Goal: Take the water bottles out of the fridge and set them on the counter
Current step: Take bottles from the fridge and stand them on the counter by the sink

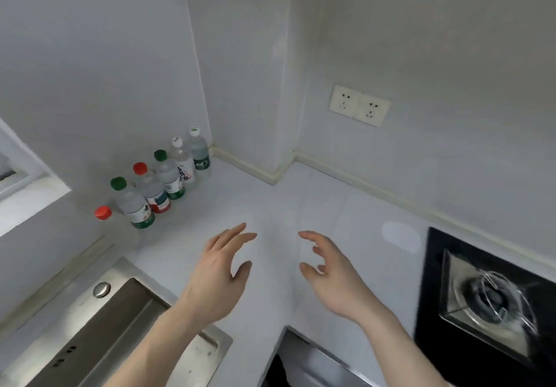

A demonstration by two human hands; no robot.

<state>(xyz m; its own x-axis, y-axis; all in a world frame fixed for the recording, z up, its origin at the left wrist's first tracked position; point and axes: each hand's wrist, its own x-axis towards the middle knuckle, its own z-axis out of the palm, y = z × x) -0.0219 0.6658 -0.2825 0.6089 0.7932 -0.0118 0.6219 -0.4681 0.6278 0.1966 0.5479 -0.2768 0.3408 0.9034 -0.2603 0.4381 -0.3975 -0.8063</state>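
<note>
Several clear water bottles stand in a row on the white counter (270, 206) along the left wall. The nearest has a red cap (103, 213); its clear body is hard to make out. Behind it come a green-capped bottle (135, 206), a red-capped bottle (152, 189), another green-capped bottle (170, 177) and two white-capped bottles (184, 164) (199, 150) by the corner. My left hand (221, 272) and my right hand (331, 272) hover over the counter's middle, fingers spread, holding nothing. The fridge is out of view.
A steel sink (99, 326) lies at the lower left, with its rim under my left forearm. A black gas hob (487, 302) sits at the right. Two wall sockets (359, 105) are on the back wall. A window ledge (27, 194) is at the far left.
</note>
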